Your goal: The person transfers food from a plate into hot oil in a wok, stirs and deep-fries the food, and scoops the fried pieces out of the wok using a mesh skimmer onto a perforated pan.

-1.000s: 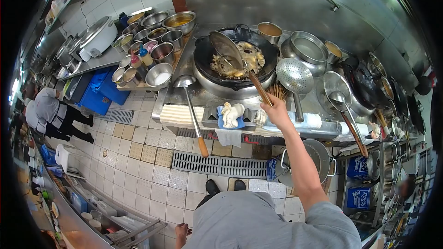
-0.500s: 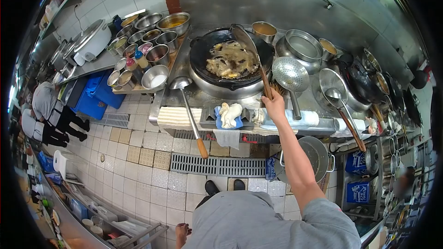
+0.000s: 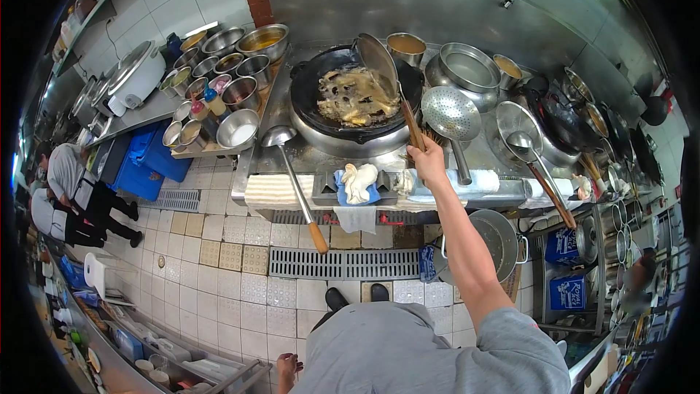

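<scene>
My right hand [image 3: 429, 160] is wrapped round the wooden handle of a wide, round metal strainer [image 3: 379, 62]. The strainer's head is tilted against the right side of a black wok [image 3: 310, 113], partly over the food. Pale brown pieces of food with dark bits [image 3: 354, 98] lie in bubbling oil inside the wok. Low beside my body hangs my left hand [image 3: 289, 366], fingers loosely curled but apart, with nothing visible in it. Left of the wok, a ladle [image 3: 280, 136] with a wooden grip rests over the stove's front edge. A perforated skimmer [image 3: 450, 113] lies right of the wok.
Metal bowls of ingredients [image 3: 240, 91] crowd the left shelf. Pots [image 3: 467, 66] and a mesh strainer [image 3: 519, 124] stand to the right. Folded cloths [image 3: 357, 182] line the front edge. A large pot [image 3: 496, 248] is below my right arm. Two people [image 3: 80, 190] stand far left.
The view has shifted slightly. The strainer's head has moved a little and tilts more over the wok's right side, still in my right hand. My left hand stays low.
</scene>
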Motion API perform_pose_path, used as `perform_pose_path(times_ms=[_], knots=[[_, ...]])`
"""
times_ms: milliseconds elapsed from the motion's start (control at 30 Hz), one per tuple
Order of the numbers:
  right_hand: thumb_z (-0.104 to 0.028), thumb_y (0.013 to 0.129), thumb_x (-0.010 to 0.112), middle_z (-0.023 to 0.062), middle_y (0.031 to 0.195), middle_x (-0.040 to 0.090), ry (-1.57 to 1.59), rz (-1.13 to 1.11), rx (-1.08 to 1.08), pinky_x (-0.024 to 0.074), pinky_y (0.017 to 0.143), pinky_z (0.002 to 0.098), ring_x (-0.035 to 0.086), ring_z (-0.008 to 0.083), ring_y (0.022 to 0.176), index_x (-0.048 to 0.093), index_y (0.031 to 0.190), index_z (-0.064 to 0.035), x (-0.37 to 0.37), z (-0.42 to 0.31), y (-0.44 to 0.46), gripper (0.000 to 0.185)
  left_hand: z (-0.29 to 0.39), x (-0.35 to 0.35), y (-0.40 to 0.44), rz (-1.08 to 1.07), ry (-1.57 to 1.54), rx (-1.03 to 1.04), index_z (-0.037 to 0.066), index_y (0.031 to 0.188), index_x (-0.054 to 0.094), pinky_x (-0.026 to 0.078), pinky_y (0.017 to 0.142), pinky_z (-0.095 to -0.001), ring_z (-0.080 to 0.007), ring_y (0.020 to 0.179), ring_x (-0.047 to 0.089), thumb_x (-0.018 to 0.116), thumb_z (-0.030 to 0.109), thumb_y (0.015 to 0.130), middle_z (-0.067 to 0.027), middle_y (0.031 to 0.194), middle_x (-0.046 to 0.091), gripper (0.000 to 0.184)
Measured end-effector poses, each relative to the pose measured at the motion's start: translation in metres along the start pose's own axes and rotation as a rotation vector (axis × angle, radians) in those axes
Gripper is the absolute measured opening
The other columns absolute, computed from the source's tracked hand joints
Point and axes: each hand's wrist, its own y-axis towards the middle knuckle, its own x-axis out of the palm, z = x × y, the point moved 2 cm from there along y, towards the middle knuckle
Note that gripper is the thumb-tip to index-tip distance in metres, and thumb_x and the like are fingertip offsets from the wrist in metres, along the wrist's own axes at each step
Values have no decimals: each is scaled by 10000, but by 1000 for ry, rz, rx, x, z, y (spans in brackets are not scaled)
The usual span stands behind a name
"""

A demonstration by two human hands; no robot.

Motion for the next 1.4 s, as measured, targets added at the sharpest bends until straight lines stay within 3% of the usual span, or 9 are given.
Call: perform_pose_path(times_ms=[133, 233, 467, 533, 667, 800, 933, 1067, 1400], knots=[[-73, 790, 616, 58, 814, 609, -87, 50, -93, 441, 678, 277, 547, 134, 728, 560, 1130, 4, 1, -7, -1, 353, -7, -4, 3, -3, 2, -7, -14, 1049, 473, 545, 484, -379, -257, 569, 614, 562, 65, 809, -136, 787, 585, 268], [-59, 798, 611, 32, 832, 610, 103, 18, 127, 438, 681, 259, 540, 112, 743, 557, 1130, 13, 2, -11, -6, 344, -7, -5, 3, -5, 1, -9, -15, 1043, 475, 541, 482, -377, -257, 567, 612, 564, 62, 803, -133, 776, 580, 267], [-20, 816, 575, 37, 886, 614, 231, 162, -117, 433, 719, 232, 542, 100, 781, 537, 1172, -1, -14, 2, -21, 358, -3, -4, 2, 5, -95, -2, -13, 1042, 474, 520, 480, -362, -253, 572, 613, 558, 63, 805, -138, 795, 596, 263], [-48, 832, 563, -20, 847, 570, 257, 183, 1, 379, 566, 199, 474, 45, 667, 538, 1185, -22, -25, -13, -36, 355, -2, -4, 4, -3, -101, 0, -13, 1045, 473, 516, 482, -357, -253, 575, 613, 554, 63, 807, -138, 800, 600, 263], [-73, 829, 581, -41, 683, 516, 123, 399, -282, 299, 403, 212, 391, 33, 483, 545, 1168, -55, -43, 41, -28, 341, 2, -3, 5, -6, -81, -2, -13, 1051, 472, 511, 486, -352, -253, 579, 614, 551, 63, 807, -135, 800, 602, 268], [-85, 833, 578, -52, 568, 413, 206, 331, -20, 228, 332, 230, 320, 36, 387, 508, 1197, -73, -61, 62, -54, 371, 9, 1, 6, -17, -29, 3, -16, 1058, 473, 518, 485, -355, -252, 579, 616, 555, 61, 804, -133, 791, 597, 277], [-86, 807, 600, -9, 611, 472, -113, 432, 74, 324, 411, 271, 433, 96, 469, 549, 1139, -58, -82, 101, -49, 338, 15, 0, 9, -32, 34, 17, -21, 1063, 474, 533, 482, -362, -251, 576, 619, 558, 57, 801, -136, 782, 592, 287], [-106, 782, 618, 168, 854, 641, -425, 474, 40, 450, 738, 362, 613, 311, 798, 504, 1203, -23, -87, 73, -63, 444, 20, -1, 12, -34, 64, 23, -23, 1061, 473, 548, 477, -370, -251, 568, 620, 563, 52, 794, -140, 778, 589, 292], [-176, 795, 613, 237, 916, 612, -759, 350, 156, 451, 753, 479, 584, 407, 896, 438, 1284, -65, -78, 90, -86, 531, 8, -7, 48, -46, -21, 99, -22, 1028, 470, 537, 450, -372, -255, 572, 622, 580, 61, 768, -152, 780, 581, 294]])
